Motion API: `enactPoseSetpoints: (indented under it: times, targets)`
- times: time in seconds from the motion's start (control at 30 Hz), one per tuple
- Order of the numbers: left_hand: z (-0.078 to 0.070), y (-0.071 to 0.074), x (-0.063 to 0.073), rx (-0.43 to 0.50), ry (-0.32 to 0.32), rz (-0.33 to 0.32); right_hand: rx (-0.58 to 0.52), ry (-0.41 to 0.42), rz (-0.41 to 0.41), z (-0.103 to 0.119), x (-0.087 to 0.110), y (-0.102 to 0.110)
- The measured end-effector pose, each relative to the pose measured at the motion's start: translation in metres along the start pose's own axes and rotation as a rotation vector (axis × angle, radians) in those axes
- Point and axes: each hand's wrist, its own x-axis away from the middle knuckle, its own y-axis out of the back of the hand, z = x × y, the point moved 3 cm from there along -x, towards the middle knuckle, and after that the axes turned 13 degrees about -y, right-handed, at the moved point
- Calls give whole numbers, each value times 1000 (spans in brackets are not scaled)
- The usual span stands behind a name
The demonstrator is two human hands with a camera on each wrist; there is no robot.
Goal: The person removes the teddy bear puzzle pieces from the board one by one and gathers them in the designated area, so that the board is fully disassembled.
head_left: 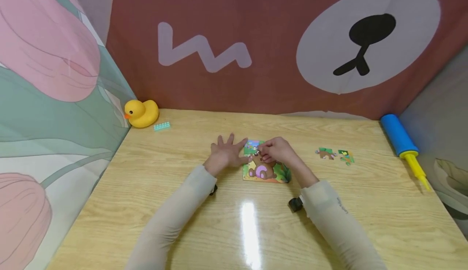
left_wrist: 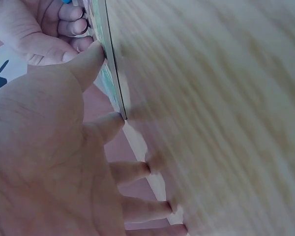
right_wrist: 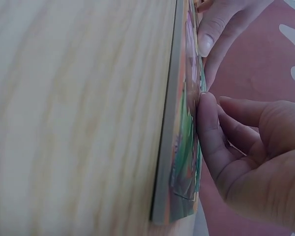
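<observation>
Square jigsaw puzzle of a brown bear [head_left: 261,171]: flat on the pale wood-grain worktop [head_left: 208,233], between the hands
Left hand [head_left: 226,154]: fingers straight and spread, thumb on the puzzle's left edge, gripping nothing
Right hand [head_left: 280,150]: fingers curled, tips at the bear's head; cannot tell whether they pinch a piece
Two loose brown-and-green pieces [head_left: 326,153]: right of the puzzle
Blue-and-yellow cylindrical pump [head_left: 400,138]: worktop's right edge
Turquoise studded brick [head_left: 162,126]: just beside the yellow rubber duck [head_left: 145,114], far left

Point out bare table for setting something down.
Free: the patch between the duck, brick and left sleeve; another between the loose pieces, right sleeve and pump. Crowded: around the puzzle, where the left hand and right hand are.
</observation>
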Motion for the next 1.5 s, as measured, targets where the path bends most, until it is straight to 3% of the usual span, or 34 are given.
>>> enactPoseSetpoints:
  times: [0.3,0.5,0.73,0.93,1.3,1.5]
  targets:
    - [1,-1,1,-33,11,6,-80,-13,-33,1,0,-6]
    - [1,0,1,-28,16,5,-68,-18,-69,4,0,-9]
    - [-1,1,1,-35,23,7,-129,-22,-54,0,-5,-9]
    - [-4,1,2,-45,20,22,-245,-24,6,-4,-5,-7]
    - [-2,1,0,-50,25,12,-354,-18,29,-7,-1,12]
    - [0,1,0,-33,19,3,-359,-9,47,-17,5,30]
